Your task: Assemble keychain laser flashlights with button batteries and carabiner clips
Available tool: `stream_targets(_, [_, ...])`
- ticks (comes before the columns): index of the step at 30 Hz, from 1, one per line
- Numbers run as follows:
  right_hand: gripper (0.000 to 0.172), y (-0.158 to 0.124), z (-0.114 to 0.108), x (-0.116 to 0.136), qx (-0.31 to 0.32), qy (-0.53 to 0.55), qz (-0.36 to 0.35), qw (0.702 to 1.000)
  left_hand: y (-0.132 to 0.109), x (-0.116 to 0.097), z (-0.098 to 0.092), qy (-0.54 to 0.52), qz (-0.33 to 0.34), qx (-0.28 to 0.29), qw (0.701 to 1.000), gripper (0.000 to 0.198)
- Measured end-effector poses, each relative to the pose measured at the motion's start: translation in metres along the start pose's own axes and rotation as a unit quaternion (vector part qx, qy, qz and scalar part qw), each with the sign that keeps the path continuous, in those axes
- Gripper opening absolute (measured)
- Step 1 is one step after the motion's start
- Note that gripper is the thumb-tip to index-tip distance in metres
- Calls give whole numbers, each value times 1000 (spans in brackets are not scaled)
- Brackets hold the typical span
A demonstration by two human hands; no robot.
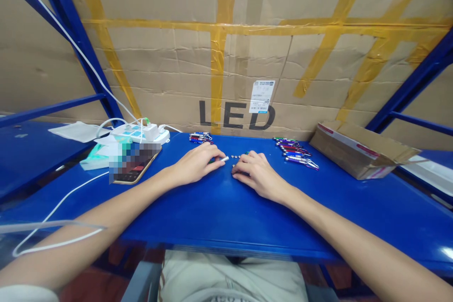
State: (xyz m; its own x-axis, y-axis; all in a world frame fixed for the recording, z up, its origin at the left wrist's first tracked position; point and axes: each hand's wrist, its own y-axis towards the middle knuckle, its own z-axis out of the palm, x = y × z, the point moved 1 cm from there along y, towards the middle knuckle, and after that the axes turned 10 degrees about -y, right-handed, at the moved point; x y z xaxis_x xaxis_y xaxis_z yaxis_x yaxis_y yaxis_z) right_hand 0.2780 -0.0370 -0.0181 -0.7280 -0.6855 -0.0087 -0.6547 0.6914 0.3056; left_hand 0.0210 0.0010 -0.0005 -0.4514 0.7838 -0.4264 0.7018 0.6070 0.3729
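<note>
My left hand (196, 163) rests on the blue table (226, 212) with its fingers curled round a small silver-tipped pen-shaped gadget (222, 159). My right hand (256, 172) lies just right of it, fingers bent down onto the table and pinching something tiny that I cannot make out. A short row of small round button cells (236, 156) lies between the two hands. A pile of small coloured keychain gadgets (296, 152) lies to the right, and a smaller bunch of the same gadgets (200, 138) behind my left hand.
A phone (136, 166) lies at the left with a white power strip (143, 133), cables and a teal packet (101, 153) behind it. An open cardboard box (357, 148) sits at the right. A large taped carton marked LED (237, 114) walls off the back, between blue shelf struts.
</note>
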Motion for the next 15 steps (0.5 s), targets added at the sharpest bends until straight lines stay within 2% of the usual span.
stream_targets(9, [9,2,-7,5,30,54,49,997,1,-2,6,-21,-18,-34,999,24])
stream_targets(15, [10,-1,-11,8,34,52,28,998,1,-4,9,-30,-8,-42,999,24])
